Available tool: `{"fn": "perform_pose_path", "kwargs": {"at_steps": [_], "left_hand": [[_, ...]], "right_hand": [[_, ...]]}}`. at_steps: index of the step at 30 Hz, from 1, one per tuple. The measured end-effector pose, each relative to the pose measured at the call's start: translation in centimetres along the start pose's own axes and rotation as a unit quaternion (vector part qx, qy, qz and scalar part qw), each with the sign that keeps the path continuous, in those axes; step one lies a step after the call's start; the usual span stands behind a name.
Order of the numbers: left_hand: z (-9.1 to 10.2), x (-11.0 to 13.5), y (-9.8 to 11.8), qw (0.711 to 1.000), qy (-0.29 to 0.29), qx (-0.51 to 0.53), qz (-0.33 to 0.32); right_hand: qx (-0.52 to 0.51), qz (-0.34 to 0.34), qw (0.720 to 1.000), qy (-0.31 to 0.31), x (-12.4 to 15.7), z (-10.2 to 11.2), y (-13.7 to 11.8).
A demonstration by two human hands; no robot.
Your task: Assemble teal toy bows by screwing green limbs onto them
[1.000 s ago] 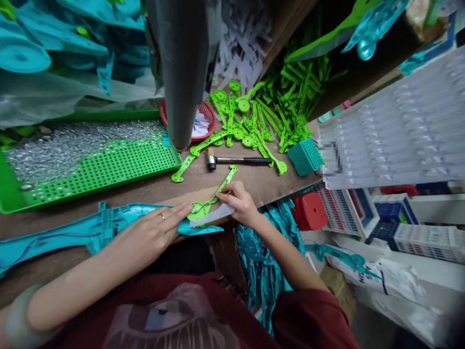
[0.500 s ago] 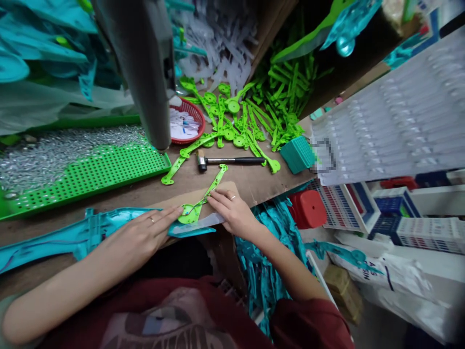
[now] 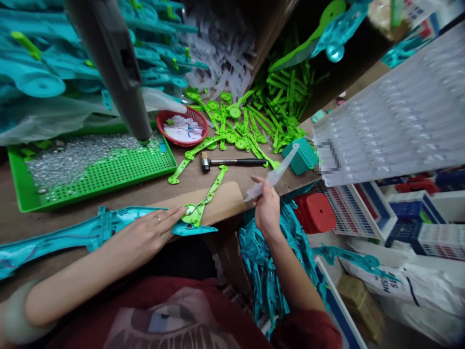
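My left hand (image 3: pixel 145 236) lies flat, fingers stretched out, on a long teal plastic shell (image 3: pixel 83 231) at the table's near edge. Its fingertips touch a green plastic arm piece (image 3: pixel 204 199) that rests on the shell's right end and a strip of cardboard (image 3: pixel 218 201). My right hand (image 3: pixel 266 206) is raised off the table edge to the right and pinches a clear, translucent plastic strip (image 3: pixel 273 178) that points up and right.
A small hammer (image 3: pixel 232 162) lies behind the cardboard. A green perforated tray (image 3: pixel 105 172) with clear bits sits left, a grey post (image 3: pixel 109 68) over it. A red basket (image 3: pixel 183 127), piled green parts (image 3: pixel 261 116), a teal block (image 3: pixel 301 156), a red stool (image 3: pixel 313 212).
My right hand has lifted the clear strip off the shell and carried it up and to the right. The left hand has stayed on the teal shell. The view has shifted.
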State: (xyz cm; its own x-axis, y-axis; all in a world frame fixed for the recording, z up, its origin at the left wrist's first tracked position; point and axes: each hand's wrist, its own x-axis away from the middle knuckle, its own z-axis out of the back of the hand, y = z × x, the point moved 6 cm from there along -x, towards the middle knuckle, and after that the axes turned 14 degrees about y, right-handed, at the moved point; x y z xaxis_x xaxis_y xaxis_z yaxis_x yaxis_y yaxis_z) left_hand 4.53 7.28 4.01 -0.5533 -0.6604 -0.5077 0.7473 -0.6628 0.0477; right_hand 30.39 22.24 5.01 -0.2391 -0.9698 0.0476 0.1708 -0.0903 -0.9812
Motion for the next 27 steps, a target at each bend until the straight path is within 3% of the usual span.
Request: {"fn": "perform_pose_path", "kwargs": {"at_steps": [3,5,9,13,15,17,18,20,23,27], "left_hand": [[0.1,0.4,0.0,1.000,-0.008,0.013,0.017],[0.3,0.4,0.0,0.999,0.005,0.027,0.027],[0.7,-0.1,0.1,0.998,0.026,0.040,0.027],[1.2,-0.5,0.1,0.998,0.022,0.038,0.034],[1.2,-0.4,0.1,0.998,0.022,0.045,0.038],[1.1,-0.2,0.1,0.997,0.029,0.056,0.039],[1.0,0.0,0.0,0.997,0.031,0.060,0.042],[0.7,0.4,-0.1,0.996,0.036,0.062,0.045],[0.3,1.0,-0.2,0.995,0.038,0.075,0.054],[0.3,0.7,-0.9,0.989,0.005,0.118,0.085]], "right_hand": [[-0.087,-0.164,0.977,-0.106,3.9,-3.0,0.4],[-0.099,-0.218,0.955,-0.173,5.9,-5.3,0.9],[-0.086,-0.240,0.947,-0.194,6.6,-7.7,2.5],[-0.023,-0.231,0.950,-0.208,6.8,-7.6,3.5],[0.043,-0.187,0.962,-0.192,6.7,-7.1,3.5],[0.144,-0.051,0.979,-0.135,6.0,-6.3,2.3],[0.202,0.045,0.972,-0.108,5.8,-6.1,1.3],[0.301,0.215,0.923,-0.108,5.9,-6.2,-0.5],[0.386,0.316,0.840,-0.213,6.0,-6.5,-1.6],[0.361,0.319,0.798,-0.364,2.0,-5.5,-4.2]]}}
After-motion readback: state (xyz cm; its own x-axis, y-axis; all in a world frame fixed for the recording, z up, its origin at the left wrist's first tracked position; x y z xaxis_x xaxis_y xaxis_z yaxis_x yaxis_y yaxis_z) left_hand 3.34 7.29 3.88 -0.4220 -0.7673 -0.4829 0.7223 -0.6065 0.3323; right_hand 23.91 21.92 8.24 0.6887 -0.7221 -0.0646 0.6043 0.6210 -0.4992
